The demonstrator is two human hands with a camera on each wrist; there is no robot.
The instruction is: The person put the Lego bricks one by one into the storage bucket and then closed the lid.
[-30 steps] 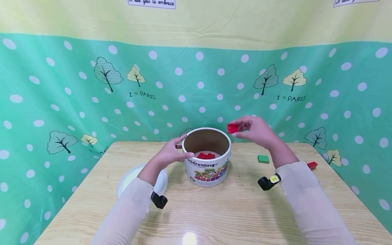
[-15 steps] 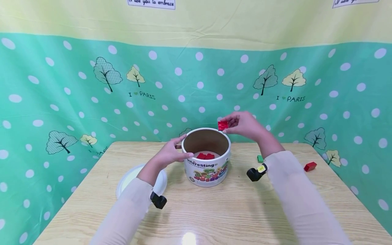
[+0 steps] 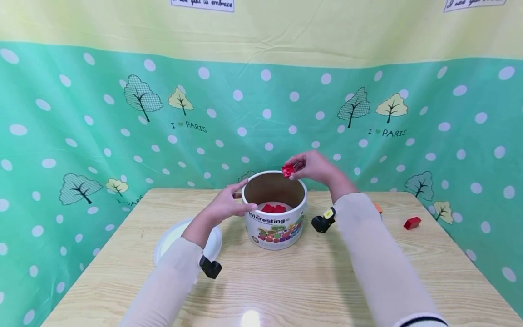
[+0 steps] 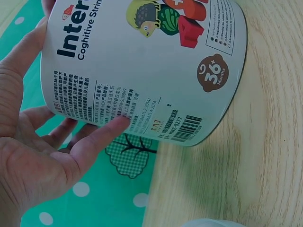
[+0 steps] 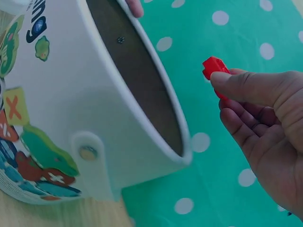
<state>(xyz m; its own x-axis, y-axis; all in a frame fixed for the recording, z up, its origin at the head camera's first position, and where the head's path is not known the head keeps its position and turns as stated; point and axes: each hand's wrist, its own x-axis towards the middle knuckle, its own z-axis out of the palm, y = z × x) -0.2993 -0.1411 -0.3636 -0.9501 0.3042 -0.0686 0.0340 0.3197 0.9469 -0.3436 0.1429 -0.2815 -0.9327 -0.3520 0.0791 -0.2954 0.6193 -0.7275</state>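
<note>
My left hand (image 3: 226, 203) holds the left side of a white printed bucket (image 3: 275, 232), its thumb and fingers spread around the wall near the rim. The left wrist view shows these fingers against the bucket's label (image 4: 142, 94). My right hand (image 3: 314, 168) pinches a small red toy brick (image 3: 288, 170) between thumb and fingertips, just above the bucket's right back rim. In the right wrist view the red brick (image 5: 215, 70) is apart from the bucket. Inside the bucket lie red bricks (image 3: 273, 209).
A white round lid (image 3: 214, 243) lies on the wooden table (image 3: 278, 286), left of the bucket and partly under my left forearm. To the right are a red brick (image 3: 412, 222) and an orange piece (image 3: 377, 208) partly hidden by my right sleeve. A patterned cloth (image 3: 261, 113) hangs behind.
My right hand has moved left with the red brick, from beside the bucket to above its rim. The right forearm now covers the green brick. The left hand has stayed on the bucket.
</note>
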